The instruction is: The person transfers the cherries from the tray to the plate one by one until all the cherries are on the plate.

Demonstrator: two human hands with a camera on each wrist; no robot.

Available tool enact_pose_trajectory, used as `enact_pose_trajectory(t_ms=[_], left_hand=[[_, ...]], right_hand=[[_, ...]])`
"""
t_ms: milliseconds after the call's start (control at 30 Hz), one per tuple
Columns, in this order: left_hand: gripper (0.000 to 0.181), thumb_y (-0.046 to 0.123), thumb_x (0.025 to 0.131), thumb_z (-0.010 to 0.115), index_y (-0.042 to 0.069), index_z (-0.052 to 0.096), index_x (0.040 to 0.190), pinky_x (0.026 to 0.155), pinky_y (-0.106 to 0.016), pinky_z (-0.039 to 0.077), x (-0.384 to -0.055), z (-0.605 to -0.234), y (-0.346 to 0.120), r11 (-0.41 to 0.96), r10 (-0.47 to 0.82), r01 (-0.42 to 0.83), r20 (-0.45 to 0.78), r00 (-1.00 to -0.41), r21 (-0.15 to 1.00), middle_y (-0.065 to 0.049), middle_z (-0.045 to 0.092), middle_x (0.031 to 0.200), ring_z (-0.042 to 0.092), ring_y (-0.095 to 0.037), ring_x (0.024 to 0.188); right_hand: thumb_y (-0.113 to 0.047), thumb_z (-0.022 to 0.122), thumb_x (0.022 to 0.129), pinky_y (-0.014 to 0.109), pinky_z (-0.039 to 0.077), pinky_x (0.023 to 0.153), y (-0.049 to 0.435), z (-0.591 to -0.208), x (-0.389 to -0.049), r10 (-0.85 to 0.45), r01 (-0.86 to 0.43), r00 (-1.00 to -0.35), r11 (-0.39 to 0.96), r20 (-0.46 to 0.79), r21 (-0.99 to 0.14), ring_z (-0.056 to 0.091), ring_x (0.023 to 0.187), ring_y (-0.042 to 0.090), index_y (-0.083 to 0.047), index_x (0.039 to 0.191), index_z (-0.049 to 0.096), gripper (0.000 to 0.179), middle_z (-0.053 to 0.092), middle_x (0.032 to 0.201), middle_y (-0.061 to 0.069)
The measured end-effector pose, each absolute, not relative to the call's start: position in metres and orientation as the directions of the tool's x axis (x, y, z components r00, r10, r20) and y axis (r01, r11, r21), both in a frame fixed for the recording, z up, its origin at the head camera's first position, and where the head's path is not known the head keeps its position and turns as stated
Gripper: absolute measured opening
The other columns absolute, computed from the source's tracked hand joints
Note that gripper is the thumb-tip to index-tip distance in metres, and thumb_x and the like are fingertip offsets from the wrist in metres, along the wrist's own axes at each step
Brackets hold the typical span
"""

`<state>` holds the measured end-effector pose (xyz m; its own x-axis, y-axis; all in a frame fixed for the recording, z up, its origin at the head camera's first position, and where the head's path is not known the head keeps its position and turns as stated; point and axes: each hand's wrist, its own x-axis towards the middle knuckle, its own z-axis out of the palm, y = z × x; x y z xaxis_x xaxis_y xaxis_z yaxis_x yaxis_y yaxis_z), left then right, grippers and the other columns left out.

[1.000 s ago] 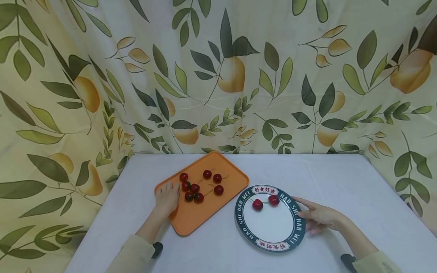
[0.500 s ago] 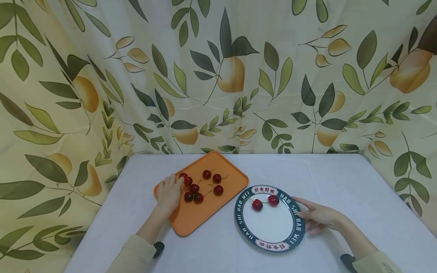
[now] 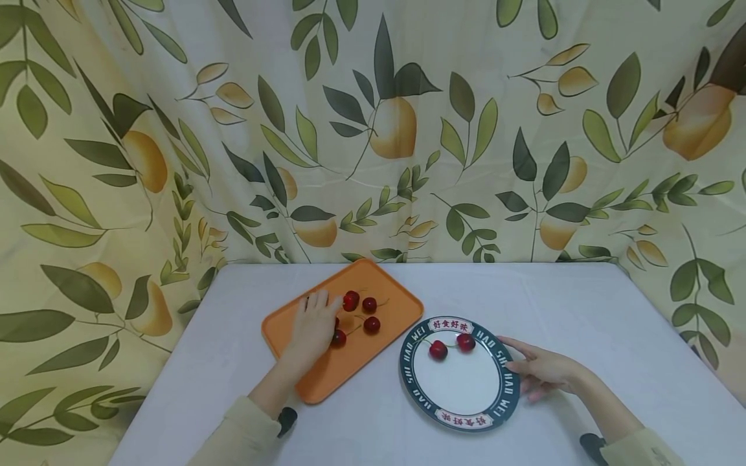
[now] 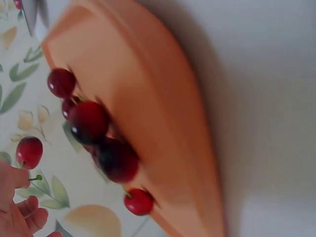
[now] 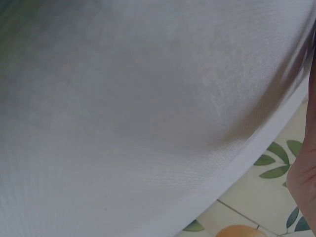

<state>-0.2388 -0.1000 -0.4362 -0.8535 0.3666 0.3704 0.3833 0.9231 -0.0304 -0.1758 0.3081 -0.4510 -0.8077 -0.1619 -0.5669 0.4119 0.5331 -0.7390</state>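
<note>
In the left wrist view, my left hand point(image 4: 19, 210) holds a red cherry point(image 4: 29, 152) with a short green stem at its fingertips, above the tray. The head view has this left hand point(image 3: 315, 327) over the orange tray point(image 3: 326, 382), hiding some of the cherries. Other dark red cherries point(image 3: 372, 325) lie on the tray. To the right is a round white plate point(image 3: 460, 388) with a dark green lettered rim, bearing two cherries point(image 3: 438, 350). My right hand point(image 3: 550, 369) grips the plate's right rim, its thumb over the edge; the lower fingers are partly hidden.
A white cloth point(image 3: 361, 427) covers the table beneath tray and plate. Behind it hangs a curtain point(image 3: 373, 129) printed with leaves and fruit. The tray's right corner lies close to the plate's upper left rim.
My left hand has taken a cherry from the left part of the tray and moved right with it, over the other cherries. The right hand and plate stay in place.
</note>
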Motion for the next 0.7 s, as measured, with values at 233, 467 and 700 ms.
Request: enact_pose_trajectory(t_ms=[233, 467, 700], left_hand=[[0.022, 0.011, 0.086, 0.06, 0.017, 0.053, 0.106, 0.084, -0.04, 0.035, -0.234, -0.432, -0.078, 0.906, 0.414, 0.418, 0.351, -0.84, -0.069, -0.006, 0.039, 0.096, 0.039, -0.025, 0.091], [0.04, 0.009, 0.079, 0.07, 0.021, 0.054, 0.113, 0.092, -0.042, 0.035, -0.226, -0.426, -0.051, 0.904, 0.422, 0.426, 0.277, -0.864, -0.049, -0.008, 0.045, 0.11, 0.041, -0.025, 0.103], [0.042, 0.015, 0.079, 0.071, 0.024, 0.053, 0.116, 0.099, -0.046, 0.034, -0.218, -0.43, -0.031, 0.88, 0.463, 0.476, 0.232, -0.855, -0.002, -0.006, 0.044, 0.114, 0.041, -0.024, 0.108]], right_hand=[[-0.02, 0.054, 0.091, 0.027, 0.051, 0.052, 0.309, -0.453, -0.176, -0.158, 0.407, -0.812, 0.536, -0.562, -0.74, 0.058, 0.056, 0.018, -0.01, 0.145, 0.015, 0.068, 0.054, 0.079, 0.01], [-0.02, 0.055, 0.091, 0.027, 0.051, 0.052, 0.309, -0.453, -0.175, -0.156, 0.408, -0.813, 0.536, -0.562, -0.739, 0.058, 0.056, 0.017, -0.01, 0.145, 0.015, 0.068, 0.054, 0.08, 0.01], [-0.02, 0.054, 0.091, 0.027, 0.051, 0.053, 0.308, -0.45, -0.176, -0.155, 0.411, -0.807, 0.545, -0.57, -0.73, 0.058, 0.057, 0.017, -0.01, 0.145, 0.015, 0.068, 0.053, 0.08, 0.01]])
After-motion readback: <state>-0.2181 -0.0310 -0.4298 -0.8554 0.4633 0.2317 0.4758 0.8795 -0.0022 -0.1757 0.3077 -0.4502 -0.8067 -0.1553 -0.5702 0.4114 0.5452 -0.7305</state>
